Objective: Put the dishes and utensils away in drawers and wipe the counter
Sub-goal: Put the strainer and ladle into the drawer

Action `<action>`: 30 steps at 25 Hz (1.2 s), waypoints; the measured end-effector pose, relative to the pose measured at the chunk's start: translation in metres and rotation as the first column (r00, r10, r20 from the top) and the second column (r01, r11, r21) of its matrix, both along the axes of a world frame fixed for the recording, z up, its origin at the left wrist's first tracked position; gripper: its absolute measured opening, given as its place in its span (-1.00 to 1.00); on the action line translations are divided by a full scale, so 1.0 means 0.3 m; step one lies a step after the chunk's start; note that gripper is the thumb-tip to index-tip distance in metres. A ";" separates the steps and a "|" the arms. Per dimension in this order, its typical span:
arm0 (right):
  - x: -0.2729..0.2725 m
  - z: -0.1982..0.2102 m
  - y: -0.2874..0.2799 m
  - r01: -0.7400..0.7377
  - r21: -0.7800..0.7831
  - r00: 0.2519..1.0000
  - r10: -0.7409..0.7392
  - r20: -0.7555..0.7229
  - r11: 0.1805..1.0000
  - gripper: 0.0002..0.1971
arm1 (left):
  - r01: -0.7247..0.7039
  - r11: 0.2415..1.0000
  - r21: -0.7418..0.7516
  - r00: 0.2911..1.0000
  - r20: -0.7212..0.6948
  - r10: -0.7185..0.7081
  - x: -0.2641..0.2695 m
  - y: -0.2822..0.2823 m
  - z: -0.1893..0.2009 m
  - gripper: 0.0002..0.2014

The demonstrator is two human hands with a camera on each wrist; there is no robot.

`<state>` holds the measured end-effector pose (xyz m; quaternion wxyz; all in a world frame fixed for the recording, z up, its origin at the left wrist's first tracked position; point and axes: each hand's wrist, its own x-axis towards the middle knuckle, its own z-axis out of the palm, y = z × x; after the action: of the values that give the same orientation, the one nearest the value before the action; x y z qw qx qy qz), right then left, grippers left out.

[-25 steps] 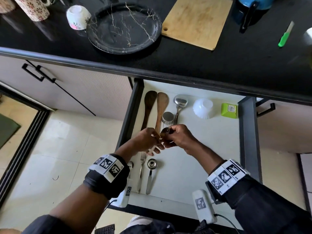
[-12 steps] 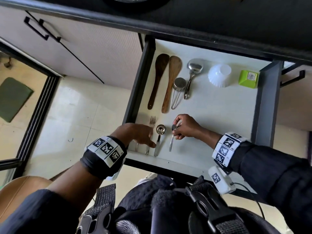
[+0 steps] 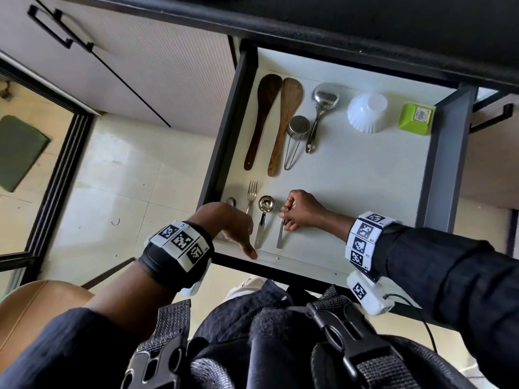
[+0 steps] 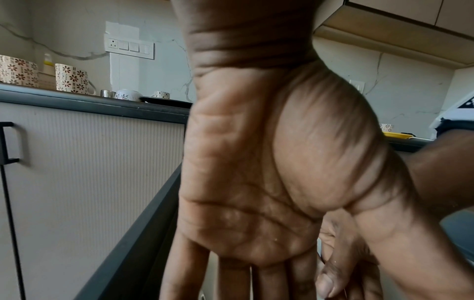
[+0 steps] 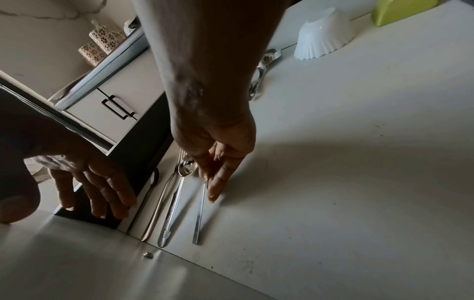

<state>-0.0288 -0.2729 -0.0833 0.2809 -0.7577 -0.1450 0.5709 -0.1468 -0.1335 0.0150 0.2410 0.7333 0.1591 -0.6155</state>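
Head view showed the small spoon (image 3: 280,234) had come down from both hands onto the drawer (image 3: 365,175) floor beside the measuring scoop (image 3: 262,217), right hand (image 3: 299,210) pinching it, left hand (image 3: 233,226) relaxed and empty; left wrist view showed an open palm (image 4: 256,182); right wrist view confirmed the pinch (image 5: 218,162); no writing was legible.

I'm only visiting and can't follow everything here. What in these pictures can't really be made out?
- Spoon: its bowl sits under the right hand in the head view and the right wrist view.
- Left hand: fingertips cut off by the bottom edge in the left wrist view.
- Counter: its top is cut off by the head view's upper edge.
- Small spoon: mostly behind the left hand in the head view.
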 end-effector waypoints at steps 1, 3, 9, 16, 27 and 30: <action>-0.001 0.000 0.001 0.015 -0.009 1.000 -0.015 -0.024 1.000 -0.74 | -0.004 1.000 0.000 1.000 -0.015 0.004 0.003 0.000 0.000 -0.26; -0.002 0.004 0.000 0.022 -0.046 0.996 -0.026 -0.086 0.999 -0.73 | 0.004 1.000 -0.010 0.999 -0.032 -0.005 0.008 0.000 0.003 -0.29; -0.002 0.021 0.013 0.069 -0.099 0.990 -0.080 -0.119 0.993 -0.73 | -0.008 0.997 -0.082 0.998 -0.070 0.002 0.023 -0.013 0.025 -0.33; 0.014 0.022 0.023 -0.060 -0.146 0.992 0.076 0.104 0.987 -0.76 | -0.105 0.985 -0.136 0.991 -0.094 0.093 0.021 0.010 0.026 -0.33; 0.028 0.039 0.014 -0.101 -0.136 0.993 0.108 0.050 0.986 -0.79 | -0.120 0.980 -0.162 0.988 -0.119 0.101 0.032 0.017 0.033 -0.29; 0.027 0.038 0.021 -0.148 -0.137 0.981 0.163 0.102 0.979 -0.81 | -0.117 0.980 -0.162 0.987 -0.125 0.097 0.033 0.018 0.033 -0.28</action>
<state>-0.0206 -0.2666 -0.0721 0.1771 -0.7916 -0.1821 0.5557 -0.1370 -0.1280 0.0247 0.3252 0.6634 0.1596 -0.6547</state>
